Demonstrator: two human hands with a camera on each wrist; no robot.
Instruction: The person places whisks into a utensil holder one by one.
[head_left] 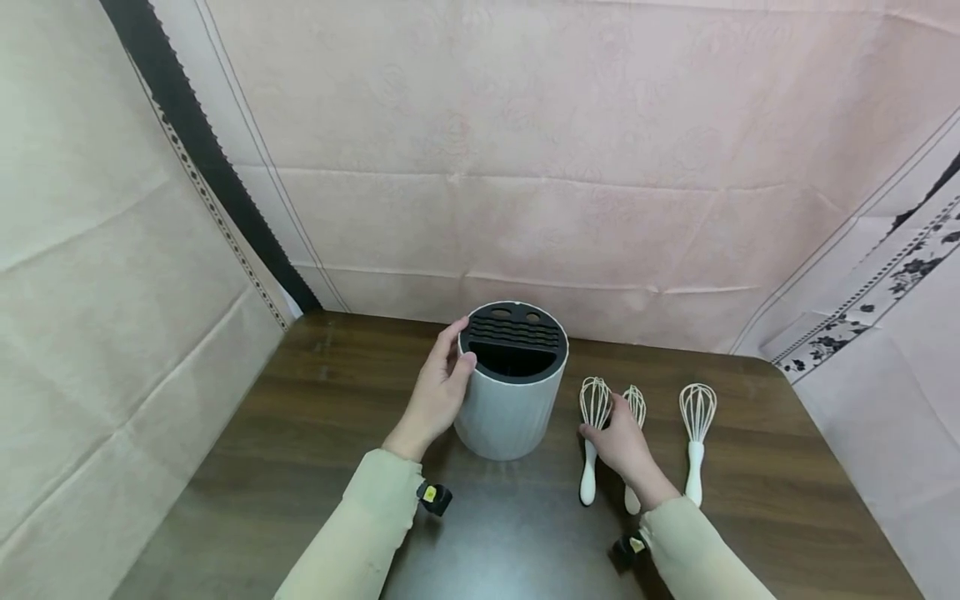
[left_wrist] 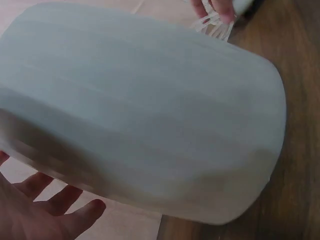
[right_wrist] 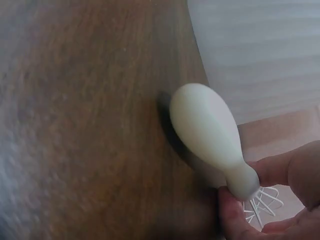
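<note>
A whitish cylindrical utensil holder (head_left: 504,417) with a dark slotted lid (head_left: 516,342) stands upright on the table. My left hand (head_left: 438,387) is at its left side, fingertips right at the rim, thumb toward the front; the left wrist view shows the fingers spread loosely beside the wall. To the right of the holder lie white whisks with wire heads. My right hand (head_left: 621,437) pinches the leftmost whisk (head_left: 588,479) at its neck, and the right wrist view shows its rounded handle (right_wrist: 205,125) between thumb and finger. Under the hand, partly hidden, lies a middle whisk (head_left: 634,403).
A third whisk (head_left: 696,450) lies farther right, handle toward me. The brown wooden table (head_left: 300,492) ends at a pinkish cloth backdrop (head_left: 525,225) behind the holder. Pale cloth walls (head_left: 112,350) rise at both sides.
</note>
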